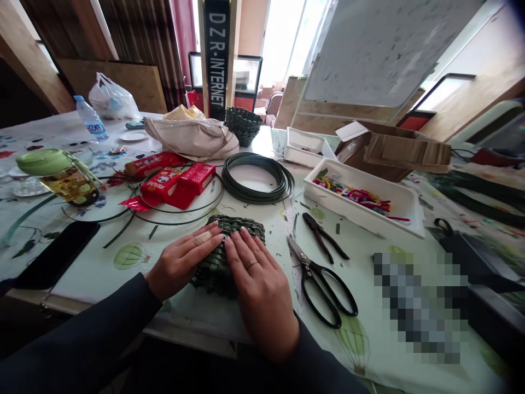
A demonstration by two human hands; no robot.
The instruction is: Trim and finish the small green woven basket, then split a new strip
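The balloon-print tablecloth [135, 257] covers the table. The left hand [184, 260] and right hand [258, 290] lie flat with fingers extended, gripping nothing, and press on the woven mat [241, 225] beneath them. Black scissors [318, 276] lie just right of the right hand. A strip coil [258, 178] lies beyond the fingertips, with bright windows [287, 33] farther back. The hands hide the mat's centre. The visible weave is dark green, with flat interlaced strips.

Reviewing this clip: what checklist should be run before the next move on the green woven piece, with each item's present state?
1. Left hand flat on the green woven piece: ok.
2. Right hand flat on it too: ok.
3. Piece lying on the table, not lifted: ok.
4. Scissors apart from both hands: ok.
5. Coil of green strips lying beyond the piece: ok.
6. Weave under the palms intact: cannot tell.
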